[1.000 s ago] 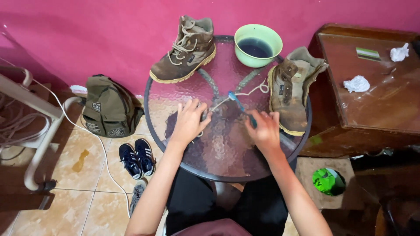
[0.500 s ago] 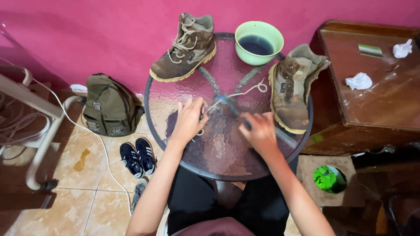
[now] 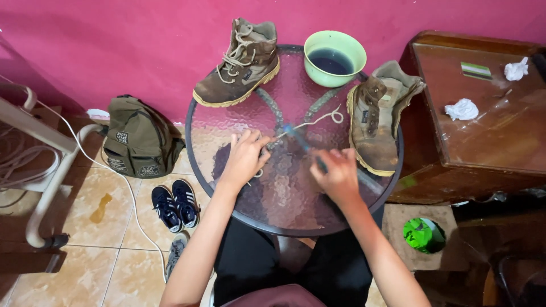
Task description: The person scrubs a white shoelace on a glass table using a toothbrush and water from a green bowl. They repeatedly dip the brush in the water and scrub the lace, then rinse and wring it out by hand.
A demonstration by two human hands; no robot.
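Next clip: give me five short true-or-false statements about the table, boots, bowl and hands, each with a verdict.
1. Two brown boots stand on the round glass table. True: left boot, right boot.
2. The green bowl is empty. False: it holds dark liquid.
3. The left hand presses a shoelace on the glass. True.
4. The right hand holds a sponge. False: it holds a thin blue-tipped brush.
5. Both boots are laced. False: the right boot has no lace.
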